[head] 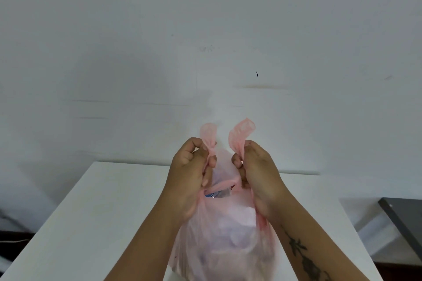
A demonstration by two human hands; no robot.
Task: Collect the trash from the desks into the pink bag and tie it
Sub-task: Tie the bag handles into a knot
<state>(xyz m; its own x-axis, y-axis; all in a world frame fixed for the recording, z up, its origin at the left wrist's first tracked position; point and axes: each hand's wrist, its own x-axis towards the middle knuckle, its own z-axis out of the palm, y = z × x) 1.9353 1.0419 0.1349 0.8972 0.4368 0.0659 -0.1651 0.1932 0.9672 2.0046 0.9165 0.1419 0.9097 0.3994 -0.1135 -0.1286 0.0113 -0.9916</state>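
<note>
The pink bag (225, 232) stands on the white desk (96, 212) in front of me, bulging with pale trash; a clear wrapper with blue and red print shows in its mouth. My left hand (190, 178) is closed around the bag's left handle, whose loop sticks up above my fist. My right hand (258, 175) grips the right handle in the same way. The two handles stand apart, a short gap between them, and a twisted pink strand runs across the bag's mouth between my hands.
A plain white wall rises right behind the desk. A dark grey surface (404, 219) shows at the right edge, beyond a gap. A dark floor strip lies at the lower left.
</note>
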